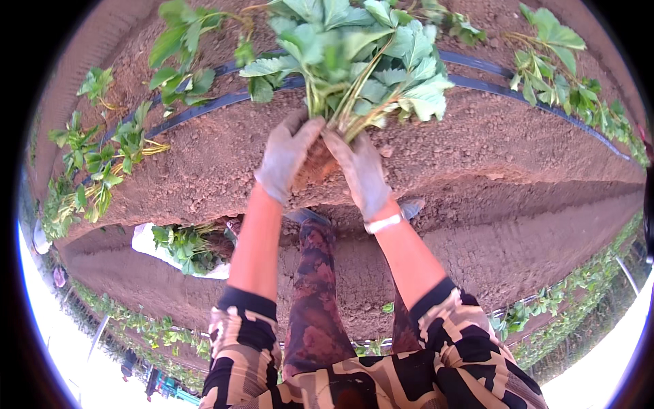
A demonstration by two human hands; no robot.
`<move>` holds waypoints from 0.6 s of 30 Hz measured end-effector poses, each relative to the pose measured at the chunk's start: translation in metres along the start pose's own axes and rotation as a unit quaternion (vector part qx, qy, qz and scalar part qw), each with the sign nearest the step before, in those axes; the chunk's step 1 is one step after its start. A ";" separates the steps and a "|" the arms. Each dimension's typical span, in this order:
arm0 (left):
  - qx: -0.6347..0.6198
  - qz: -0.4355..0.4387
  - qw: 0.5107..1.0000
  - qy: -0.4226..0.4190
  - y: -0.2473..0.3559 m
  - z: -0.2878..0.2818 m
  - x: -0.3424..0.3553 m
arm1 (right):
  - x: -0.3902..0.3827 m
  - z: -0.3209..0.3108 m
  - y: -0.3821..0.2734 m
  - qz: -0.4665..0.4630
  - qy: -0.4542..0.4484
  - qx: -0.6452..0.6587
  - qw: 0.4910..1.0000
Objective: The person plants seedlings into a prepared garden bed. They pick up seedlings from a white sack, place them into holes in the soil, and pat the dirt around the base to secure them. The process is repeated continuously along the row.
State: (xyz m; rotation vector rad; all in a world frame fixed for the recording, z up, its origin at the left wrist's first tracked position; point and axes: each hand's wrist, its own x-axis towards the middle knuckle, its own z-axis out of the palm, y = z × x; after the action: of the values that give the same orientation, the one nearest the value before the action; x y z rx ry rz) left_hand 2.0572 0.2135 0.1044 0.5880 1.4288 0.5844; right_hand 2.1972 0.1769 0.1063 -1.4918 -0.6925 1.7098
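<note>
Leafy plants [409, 65] in a bunch are up over the soil bed [225, 163], between its near edge and the two dark hoses [218, 102] that run along it, with their leaves hiding the middle of the hoses. The left hand [286, 153], in a pale glove, has its fingers bent closed around the bottom of the stems. The right hand [361, 167], gloved too, is just beside it, with its fingers longer and only part bent, holding the same stems; how hard it squeezes cannot be told. The stems look thin, so a tight pinch or a quick twist could snap them. The roots are not clear to see under the gloves, so fingers pulling two ways might tear them without the person knowing. Since the leaves hang over the hoses, a low sweep could catch a leaf there and rip it. The dirt looks loose and crumbly, and the shoes [310, 217] are close to the near edge, so a hard step might make that edge break and slide down. More plants [191, 249] lie on a white sack [144, 240] below the bed's near edge, left of the legs, where a foot stepping sideways could squash them.
</note>
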 end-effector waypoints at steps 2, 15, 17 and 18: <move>-0.053 0.059 0.995 -0.063 0.005 0.060 -0.024 | -0.028 -0.048 -0.008 0.032 0.040 0.039 0.998; 0.075 0.036 0.994 -0.071 -0.017 0.236 -0.005 | -0.007 -0.371 -0.060 -0.042 0.266 -0.004 0.963; 0.117 -0.010 0.992 -0.050 -0.046 0.210 -0.016 | -0.011 -0.366 -0.068 -0.034 0.304 0.005 0.952; 0.151 -0.026 0.988 -0.034 -0.058 0.200 -0.026 | -0.021 -0.358 -0.070 -0.077 0.304 0.005 0.950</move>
State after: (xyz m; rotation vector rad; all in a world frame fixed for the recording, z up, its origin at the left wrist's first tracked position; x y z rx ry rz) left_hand 2.2566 0.1488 0.0942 0.7991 1.4750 0.3047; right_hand 2.5629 0.1725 0.1117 -1.7796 -0.4477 1.0433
